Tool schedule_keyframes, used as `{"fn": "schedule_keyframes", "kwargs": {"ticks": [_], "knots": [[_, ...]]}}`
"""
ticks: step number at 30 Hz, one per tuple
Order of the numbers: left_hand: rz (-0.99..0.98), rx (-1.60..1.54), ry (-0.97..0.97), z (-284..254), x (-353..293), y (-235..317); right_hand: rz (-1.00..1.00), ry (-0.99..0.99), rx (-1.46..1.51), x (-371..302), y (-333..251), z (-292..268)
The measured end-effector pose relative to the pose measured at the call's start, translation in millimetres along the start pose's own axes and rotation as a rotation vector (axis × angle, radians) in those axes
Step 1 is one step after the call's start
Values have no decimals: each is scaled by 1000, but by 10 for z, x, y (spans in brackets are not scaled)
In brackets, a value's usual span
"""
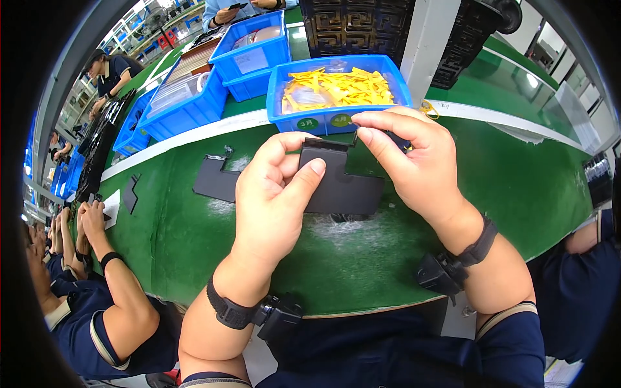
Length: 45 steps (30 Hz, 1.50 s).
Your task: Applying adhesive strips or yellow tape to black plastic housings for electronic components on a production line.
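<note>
My left hand [272, 187] grips a flat, matte black L-shaped part [346, 191] by its raised upper-left section, the thumb lying across the face and the fingers behind. The part is tilted above the green tabletop [259, 278]. At its upper corner, my right hand [414, 155] pinches a small thin black piece [355, 135] between thumb and forefinger. That piece is close to the part's top edge; whether it is attached cannot be made out. A second black L-shaped part [215, 180] lies on the table left of my left hand.
Beyond my hands stands a blue bin [336, 119] of yellow pieces, beside a white post [429, 45]. More blue bins [184, 119] stand at the back left. A zigzag black strip [131, 194] lies near a co-worker's hands [92, 216]. Another person sits close on the right.
</note>
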State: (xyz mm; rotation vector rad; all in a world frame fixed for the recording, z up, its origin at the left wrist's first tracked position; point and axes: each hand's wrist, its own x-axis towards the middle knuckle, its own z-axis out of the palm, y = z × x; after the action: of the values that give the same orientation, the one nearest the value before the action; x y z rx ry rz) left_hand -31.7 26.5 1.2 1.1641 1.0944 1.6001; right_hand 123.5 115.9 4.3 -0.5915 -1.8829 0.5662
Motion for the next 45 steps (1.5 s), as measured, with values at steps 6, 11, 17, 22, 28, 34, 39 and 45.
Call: {"fn": "schedule_keyframes", "kwargs": {"ticks": [6, 11, 17, 22, 28, 34, 39, 45], "knots": [[-9, -17, -2, 0, 6, -11, 222, -21, 236, -35, -18, 11], [-23, -21, -16, -4, 11, -17, 216, -29, 199, -43, -41, 13], [1, 97, 9, -151, 114, -3, 148, -35, 118, -44, 33, 20], [-113, 579, 285, -1133, 369, 189, 181, -1, 105, -18, 105, -27], [20, 1264, 513, -1326, 423, 50, 73, -98, -310, 87, 163, -253], [234, 860, 93, -479, 243, 19, 225, -182, -664, 154, 371, -773], [285, 874, -257, -95, 112, -88, 154, -451, -598, 53, 407, -716], [133, 849, -427, 51, 127, 44, -198, -507, -743, -76, 390, -334]]}}
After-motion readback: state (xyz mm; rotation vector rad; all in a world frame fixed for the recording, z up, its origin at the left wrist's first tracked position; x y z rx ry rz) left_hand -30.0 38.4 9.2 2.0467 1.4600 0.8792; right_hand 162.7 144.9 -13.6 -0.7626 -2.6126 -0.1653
